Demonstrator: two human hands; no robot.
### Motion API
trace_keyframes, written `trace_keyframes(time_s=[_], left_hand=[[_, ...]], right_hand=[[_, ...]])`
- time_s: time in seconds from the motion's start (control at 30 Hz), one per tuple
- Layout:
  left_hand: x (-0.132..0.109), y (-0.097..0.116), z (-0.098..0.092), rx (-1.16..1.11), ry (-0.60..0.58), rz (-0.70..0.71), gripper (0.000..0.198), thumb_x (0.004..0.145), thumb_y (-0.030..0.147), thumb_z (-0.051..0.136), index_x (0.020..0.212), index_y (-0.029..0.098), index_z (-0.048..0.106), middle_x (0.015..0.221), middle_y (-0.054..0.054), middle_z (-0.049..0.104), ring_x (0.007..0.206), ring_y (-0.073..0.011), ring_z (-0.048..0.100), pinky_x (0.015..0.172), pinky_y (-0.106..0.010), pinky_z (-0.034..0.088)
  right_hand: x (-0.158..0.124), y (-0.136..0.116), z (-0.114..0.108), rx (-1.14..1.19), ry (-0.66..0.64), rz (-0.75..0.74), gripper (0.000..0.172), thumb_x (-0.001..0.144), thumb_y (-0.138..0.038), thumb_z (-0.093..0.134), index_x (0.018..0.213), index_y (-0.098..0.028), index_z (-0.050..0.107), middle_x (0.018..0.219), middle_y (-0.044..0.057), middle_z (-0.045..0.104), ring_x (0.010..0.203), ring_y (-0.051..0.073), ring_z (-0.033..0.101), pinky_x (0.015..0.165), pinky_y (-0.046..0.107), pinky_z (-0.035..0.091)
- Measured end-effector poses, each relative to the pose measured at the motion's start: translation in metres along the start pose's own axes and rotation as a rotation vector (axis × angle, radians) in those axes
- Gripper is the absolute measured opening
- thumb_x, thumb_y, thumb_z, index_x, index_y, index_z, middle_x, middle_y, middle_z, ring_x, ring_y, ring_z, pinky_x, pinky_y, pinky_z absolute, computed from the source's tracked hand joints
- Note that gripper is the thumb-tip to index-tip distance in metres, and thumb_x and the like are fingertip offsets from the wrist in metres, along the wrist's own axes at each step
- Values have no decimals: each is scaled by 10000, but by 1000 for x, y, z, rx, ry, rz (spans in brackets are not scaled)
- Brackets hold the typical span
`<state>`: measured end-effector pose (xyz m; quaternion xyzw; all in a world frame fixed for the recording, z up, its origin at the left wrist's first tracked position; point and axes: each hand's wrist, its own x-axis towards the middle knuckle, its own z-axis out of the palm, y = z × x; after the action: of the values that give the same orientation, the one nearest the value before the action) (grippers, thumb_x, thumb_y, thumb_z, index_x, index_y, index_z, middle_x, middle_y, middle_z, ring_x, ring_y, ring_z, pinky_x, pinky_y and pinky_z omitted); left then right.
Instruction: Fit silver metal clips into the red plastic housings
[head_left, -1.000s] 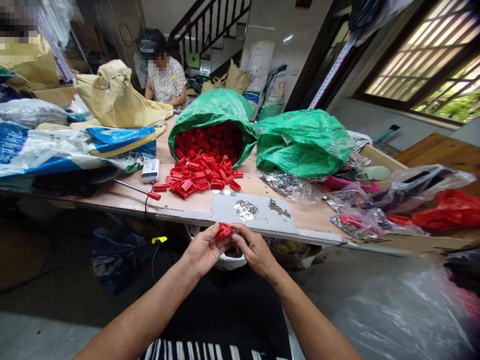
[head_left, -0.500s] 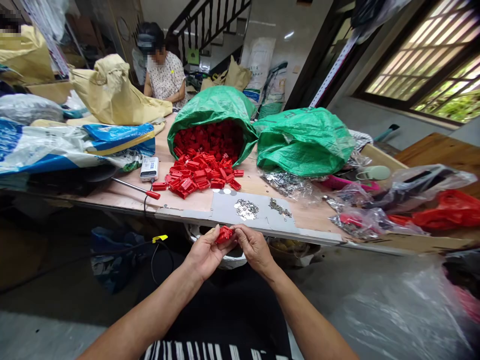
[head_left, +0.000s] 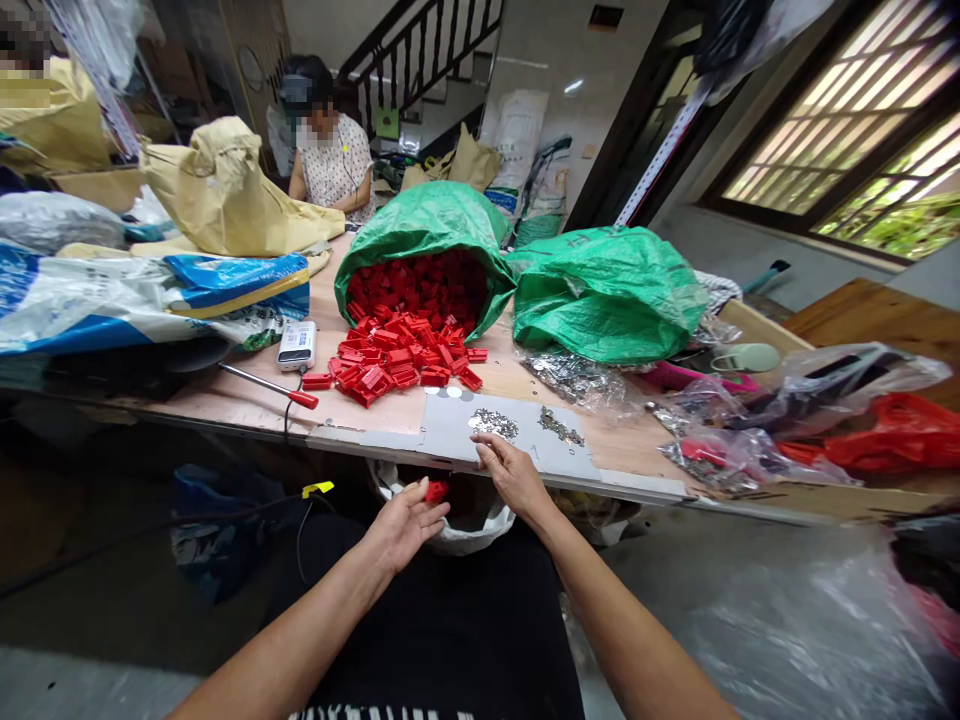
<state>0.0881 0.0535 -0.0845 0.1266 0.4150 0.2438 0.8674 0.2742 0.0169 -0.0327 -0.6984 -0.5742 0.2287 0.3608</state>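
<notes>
My left hand [head_left: 409,525] is low in front of the table edge, palm partly up and fingers stretched out. A small red plastic piece [head_left: 436,490] is just past its thumb and fingers, above the mouth of a white bag [head_left: 487,530]; the fingers are not closed round it. My right hand [head_left: 514,478] reaches over the table edge with fingertips slightly apart, close to a pile of small silver metal pieces [head_left: 493,423]. Nothing shows between its fingers. Beside that pile lies a smaller heap of brassy metal pieces [head_left: 561,427]. Both heaps are on a grey sheet [head_left: 442,430].
Red pieces [head_left: 397,350] spill from a green sack [head_left: 435,215]. Another green sack [head_left: 607,290] stands to the right. Left are a screwdriver [head_left: 270,386] and a white device [head_left: 297,345] with a cable. A person [head_left: 337,165] sits across the table. Plastic bags [head_left: 892,430] crowd the right end.
My hands, together around the red piece before, have parted. The left has moved down and left over the white bag, its fingers opened; the right has shifted right and up toward the silver pieces.
</notes>
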Motion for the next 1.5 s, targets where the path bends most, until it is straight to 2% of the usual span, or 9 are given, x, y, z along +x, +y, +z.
trace_keyframes(time_s=[0.13,0.23,0.43,0.63,0.87,1.07,1.27,1.4,1.5], left_hand=[[3,1,-4,16,10,-25,516,828,314,621,1278,209,389,1384,-272,370,995,-286,661,865,-382,479],[3,0,-5,19,-3,-40,532,833,312,611,1304,210,386,1397,-259,366,1025,-289,649,886,-375,472],[-4,2,-8,12,-14,-48,575,824,273,618,1341,201,377,1360,-225,441,1058,-272,635,898,-353,476],[-12,5,-8,21,-22,-39,562,822,255,617,1334,181,397,1266,-198,549,1025,-260,650,887,-349,486],[-19,7,2,-13,-152,-75,472,834,338,615,1217,84,507,1103,-178,644,930,-250,672,856,-373,523],[-24,13,8,-66,-301,-105,502,836,518,553,1141,120,561,912,-127,682,684,-177,671,579,-249,535],[-29,5,10,23,-325,-174,284,827,321,631,1011,107,603,803,-97,676,594,-141,650,509,-183,504],[-37,4,11,102,-311,-138,401,810,261,657,1181,142,560,940,-114,678,700,-166,679,610,-220,556],[-40,6,12,117,-270,-109,418,802,236,669,1190,132,556,1014,-121,665,761,-176,686,677,-247,573]], right_hand=[[34,-1,-7,-344,19,12,298,920,-299,448,1157,-192,592,1158,67,611,1055,172,569,917,278,415],[64,-1,-9,-487,6,64,369,907,-237,454,1262,-192,541,1263,92,540,1124,197,530,966,297,382],[113,2,-6,-614,-43,150,418,868,-140,430,1260,-229,546,1217,102,544,1079,237,547,879,318,411],[131,8,-6,-659,-27,185,368,869,-143,440,1205,-175,586,1169,130,579,1041,241,570,850,313,419],[95,-3,-15,-572,-29,4,353,896,-191,479,1238,-169,563,1201,85,597,1099,181,546,951,258,384],[22,-26,-17,-324,-298,-386,271,861,-137,501,1085,-185,644,1040,47,669,972,165,598,870,259,436],[-21,-43,-19,-131,-489,-429,191,876,-151,496,962,-181,664,967,37,674,910,142,606,823,234,440],[-18,-11,-37,-22,-282,-154,185,891,-266,519,1002,-186,644,953,25,677,850,135,615,738,220,456],[-10,29,-62,-411,75,151,128,855,-240,554,940,-212,646,947,4,676,876,139,606,772,227,436]])
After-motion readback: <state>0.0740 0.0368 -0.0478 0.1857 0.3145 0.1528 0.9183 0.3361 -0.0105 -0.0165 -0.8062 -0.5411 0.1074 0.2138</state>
